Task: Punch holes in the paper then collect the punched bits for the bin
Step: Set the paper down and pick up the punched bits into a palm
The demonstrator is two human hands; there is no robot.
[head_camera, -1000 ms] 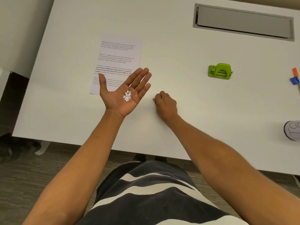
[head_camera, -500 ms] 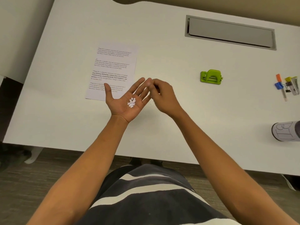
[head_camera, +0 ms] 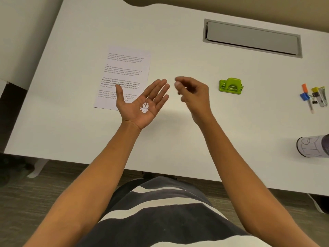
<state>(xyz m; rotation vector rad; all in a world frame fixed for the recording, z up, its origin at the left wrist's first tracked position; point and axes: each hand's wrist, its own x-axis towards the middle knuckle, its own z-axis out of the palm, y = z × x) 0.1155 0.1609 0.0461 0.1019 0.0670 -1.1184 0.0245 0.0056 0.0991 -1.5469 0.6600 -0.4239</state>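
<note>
Right hand (head_camera: 193,93) withdrawn — pinch perhaps empty, punched bits (head_camera: 144,107) palmed

White table (head_camera: 178,139): paper (head_camera: 128,68), punch (head_camera: 230,85).

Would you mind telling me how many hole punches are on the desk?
1: the small green plastic hole punch stands on the white desk, right of the right hand; no other is visible.

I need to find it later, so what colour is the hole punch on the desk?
Bright lime green, seen in the head view: the hole punch.
</note>
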